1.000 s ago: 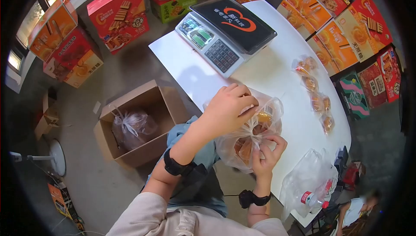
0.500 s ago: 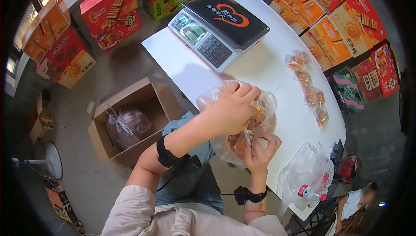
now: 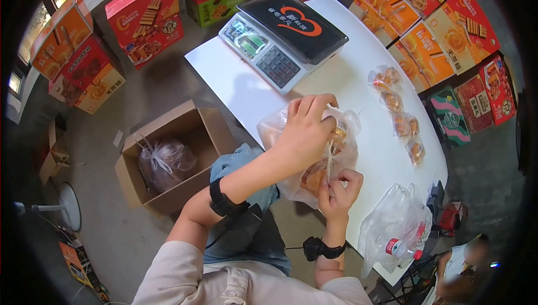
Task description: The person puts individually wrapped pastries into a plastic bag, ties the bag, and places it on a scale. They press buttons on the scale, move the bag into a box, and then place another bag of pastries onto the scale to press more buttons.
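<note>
A clear plastic bag (image 3: 280,184) of individually wrapped pastries (image 3: 315,177) rests at the near edge of the white table (image 3: 235,100). My left hand (image 3: 307,131) is over the top of it, fingers curled into the plastic near the upper side. At the bag's gathered middle, my right hand (image 3: 338,194) pinches a twisted strip of the plastic between thumb and fingers. The left fingertips are partly hidden behind the hand and the bag.
A digital scale (image 3: 280,66) stands at the back. Several wrapped pastries (image 3: 392,101) lie along the right side. Plastic bags (image 3: 386,221) and a bottle (image 3: 400,248) are at the near right. An open carton (image 3: 131,179) on the left holds a tied bag (image 3: 165,162). A person (image 3: 457,266) is at lower right.
My left hand has shifted slightly up and its fingers have spread a little more. The plastic between the hands is drawn into a longer twisted strip.
</note>
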{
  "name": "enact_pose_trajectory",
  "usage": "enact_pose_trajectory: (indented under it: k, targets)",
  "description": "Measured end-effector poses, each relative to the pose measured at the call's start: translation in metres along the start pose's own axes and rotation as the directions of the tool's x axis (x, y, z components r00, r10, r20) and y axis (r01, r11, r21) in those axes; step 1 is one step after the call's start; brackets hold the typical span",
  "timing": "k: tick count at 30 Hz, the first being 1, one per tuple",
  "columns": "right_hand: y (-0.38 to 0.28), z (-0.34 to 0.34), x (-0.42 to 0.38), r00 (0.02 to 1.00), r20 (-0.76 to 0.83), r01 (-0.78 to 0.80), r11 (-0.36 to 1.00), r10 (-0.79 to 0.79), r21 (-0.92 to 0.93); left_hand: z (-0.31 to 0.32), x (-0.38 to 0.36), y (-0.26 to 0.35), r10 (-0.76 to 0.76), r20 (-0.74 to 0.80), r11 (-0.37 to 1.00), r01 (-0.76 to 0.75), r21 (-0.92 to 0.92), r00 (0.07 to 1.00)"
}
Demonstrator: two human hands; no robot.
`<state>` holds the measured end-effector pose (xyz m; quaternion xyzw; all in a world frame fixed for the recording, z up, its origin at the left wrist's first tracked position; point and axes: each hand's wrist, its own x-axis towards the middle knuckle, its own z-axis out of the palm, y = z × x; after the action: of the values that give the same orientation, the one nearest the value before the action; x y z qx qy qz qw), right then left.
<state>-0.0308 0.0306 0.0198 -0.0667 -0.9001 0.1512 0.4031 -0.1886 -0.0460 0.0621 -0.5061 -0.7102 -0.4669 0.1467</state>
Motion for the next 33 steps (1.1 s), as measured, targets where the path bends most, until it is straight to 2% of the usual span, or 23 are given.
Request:
enact_pose_trajectory:
  k: [4, 6, 7, 9, 10, 12, 14, 16, 17, 18, 19, 20, 21, 23, 24, 25, 26, 27, 28, 29, 30, 32, 33]
  targets:
    - [-0.001, -0.008, -0.005, 0.992, 0.110, 0.063, 0.998, -0.061, -0.016, 0.016, -0.011, -0.020, 0.003, -0.154, 0.987, 0.022, 0.158, 0.988]
    - [-0.001, -0.009, -0.014, 0.976, 0.211, -0.068, 0.994, 0.048, 0.085, 0.017, -0.014, -0.018, -0.088, -0.215, 0.975, 0.128, 0.180, 0.973]
    - [0.001, -0.007, -0.010, 0.978, 0.206, -0.058, 0.994, 0.038, 0.093, 0.014, -0.011, -0.018, -0.083, -0.222, 0.974, 0.127, 0.190, 0.971]
    - [0.003, -0.007, 0.003, 0.978, -0.027, -0.181, 0.901, 0.209, 0.395, 0.008, -0.003, -0.010, 0.018, -0.198, 1.000, -0.017, 0.003, 0.980]
    - [0.003, -0.010, 0.013, 0.980, -0.023, -0.172, 0.901, 0.197, 0.397, 0.006, 0.002, -0.002, 0.015, -0.208, 1.000, -0.014, 0.007, 0.978]
    - [0.002, -0.012, 0.033, 0.875, 0.245, -0.469, 0.604, 0.419, 0.645, 0.003, 0.010, 0.014, 0.097, -0.179, 0.991, -0.112, -0.078, 0.979]
    - [0.020, -0.002, 0.038, 0.832, 0.251, -0.518, 0.530, 0.495, 0.671, 0.000, 0.017, 0.020, 0.132, -0.159, 0.987, -0.145, -0.069, 0.978]
    - [0.034, -0.006, 0.054, 0.684, 0.522, -0.604, -0.005, 0.510, 0.797, -0.003, 0.024, 0.017, 0.170, -0.147, 0.982, -0.179, -0.055, 0.974]
    - [0.039, -0.005, 0.057, 0.717, 0.460, -0.590, 0.105, 0.523, 0.800, -0.004, 0.026, 0.014, 0.181, -0.128, 0.974, -0.196, -0.118, 0.975]
    - [0.044, -0.007, 0.064, 0.723, 0.463, -0.592, 0.114, 0.513, 0.797, -0.005, 0.027, 0.012, 0.191, -0.108, 0.961, -0.209, -0.183, 0.976]
    - [0.048, -0.009, 0.072, 0.710, 0.408, -0.548, 0.086, 0.574, 0.832, -0.019, 0.031, 0.016, 0.190, -0.121, 0.961, -0.210, -0.181, 0.974]
    - [0.054, -0.013, 0.080, 0.690, 0.351, -0.498, 0.062, 0.633, 0.865, -0.037, 0.030, 0.019, 0.146, -0.149, 0.921, -0.190, -0.341, 0.978]
    - [0.061, -0.016, 0.086, 0.761, 0.320, -0.405, 0.028, 0.565, 0.914, -0.062, 0.030, 0.024, 0.100, -0.169, 0.853, -0.172, -0.494, 0.981]
    - [0.071, -0.027, 0.100, 0.761, 0.276, -0.340, -0.002, 0.587, 0.941, -0.120, 0.025, 0.028, 0.243, -0.299, 0.846, -0.352, -0.401, 0.923]
    - [0.074, -0.033, 0.107, 0.753, 0.232, -0.267, -0.036, 0.616, 0.963, -0.146, 0.019, 0.031, 0.234, -0.330, 0.766, -0.382, -0.517, 0.915]
    - [0.073, -0.041, 0.119, 0.820, 0.199, -0.258, 0.035, 0.536, 0.966, -0.164, 0.016, 0.051, 0.050, -0.389, 0.707, -0.308, -0.637, 0.920]
    - [0.073, -0.043, 0.128, 0.821, 0.198, -0.260, 0.042, 0.536, 0.965, -0.167, 0.017, 0.044, 0.318, -0.546, 0.758, -0.554, -0.345, 0.775]
    - [0.073, -0.045, 0.137, 0.856, 0.178, -0.252, 0.091, 0.485, 0.964, -0.198, 0.003, 0.045, 0.282, -0.321, 0.869, -0.382, -0.313, 0.904]
    - [0.074, -0.045, 0.146, 0.889, 0.163, -0.243, 0.139, 0.427, 0.960, -0.204, -0.002, 0.042, 0.446, -0.425, 0.812, -0.556, -0.177, 0.788]
    - [0.079, -0.046, 0.153, 0.883, 0.183, -0.247, 0.095, 0.432, 0.964, -0.222, -0.010, 0.054, 0.340, -0.332, 0.893, -0.413, -0.179, 0.880]
    - [0.081, -0.046, 0.161, 0.887, 0.190, -0.253, 0.100, 0.420, 0.962, -0.221, -0.011, 0.056, 0.334, -0.345, 0.895, -0.410, -0.174, 0.877]
    - [0.083, -0.048, 0.182, 0.887, 0.192, -0.269, 0.132, 0.420, 0.954, -0.215, -0.004, 0.059, 0.481, -0.525, 0.717, -0.659, -0.225, 0.702]
    - [0.089, -0.047, 0.191, 0.891, 0.221, -0.267, 0.064, 0.397, 0.962, -0.212, 0.002, 0.059, 0.533, -0.612, 0.584, -0.777, -0.233, 0.584]
